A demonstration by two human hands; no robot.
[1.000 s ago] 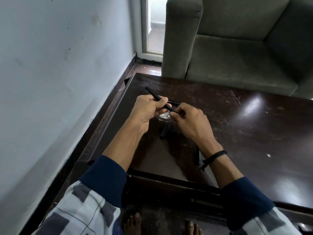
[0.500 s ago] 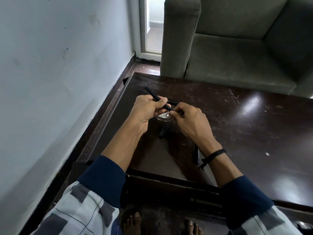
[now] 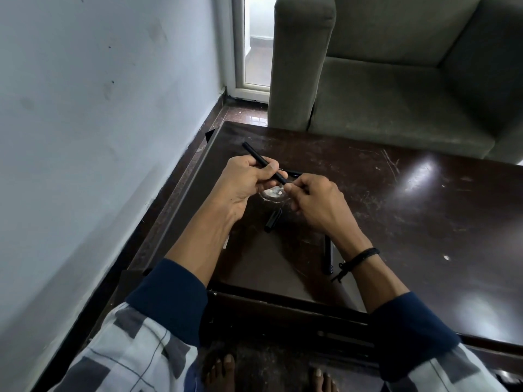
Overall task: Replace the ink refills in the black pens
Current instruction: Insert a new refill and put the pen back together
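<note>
**Pen refill job mid-way at a scuffed coffee table**

Over the near left corner of a dark wooden table (image 3: 410, 210), a seated person works on a black pen barrel (image 3: 263, 162), held slanted above the surface. The left hand (image 3: 243, 182) is curled tight around the barrel's middle. The right hand (image 3: 314, 199) meets the barrel's lower end with thumb and forefinger pressed together; whether they pinch a refill or a tip piece cannot be told, since the fingers hide it. A black cap (image 3: 273, 220) lies on the table just below the hands, another black pen (image 3: 328, 257) lies beside the right wrist, and a further dark pen part (image 3: 293, 173) shows behind the fingers. Judging by the loose parts, this pen is open and unfinished, and at least one more seems to wait. A grey armchair (image 3: 396, 80) stands beyond.
</note>
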